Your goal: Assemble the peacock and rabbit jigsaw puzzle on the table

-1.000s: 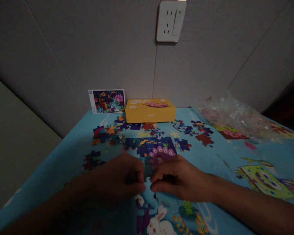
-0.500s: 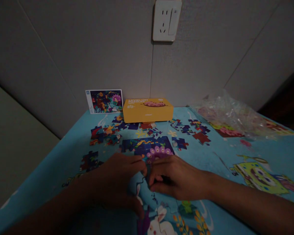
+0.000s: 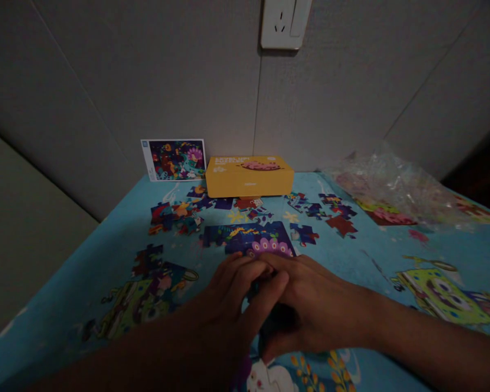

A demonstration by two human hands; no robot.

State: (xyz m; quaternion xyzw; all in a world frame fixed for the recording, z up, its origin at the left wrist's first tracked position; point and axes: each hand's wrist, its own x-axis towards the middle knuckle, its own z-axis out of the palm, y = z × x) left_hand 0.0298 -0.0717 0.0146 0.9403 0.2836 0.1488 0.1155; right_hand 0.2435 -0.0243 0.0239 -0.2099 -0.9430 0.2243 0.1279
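A partly joined jigsaw puzzle [image 3: 253,235] lies flat in front of me, showing purple scalloped petals, white rabbits and yellow plants. Over its middle, my left hand [image 3: 240,294] is spread with bent fingers, its fingers and thumb meeting the near side of my right hand. My right hand [image 3: 310,299] arches above the same part, with its thumb lowered to the puzzle near a white rabbit [image 3: 269,377] and a gap between thumb and fingers. The right fingertips are hidden behind the left hand. No loose piece shows in either hand.
Loose puzzle pieces lie in clusters at left [image 3: 175,218], lower left [image 3: 157,269] and right [image 3: 338,215]. A yellow puzzle box [image 3: 249,182] and a picture card [image 3: 173,159] stand by the wall. Crumpled clear plastic [image 3: 404,188] lies at right on the blue cartoon cloth [image 3: 363,247].
My left hand has shifted right and onto my right hand, its fingers now meeting it. The right thumb has spread down from the fingers. The view has tipped slightly downward.
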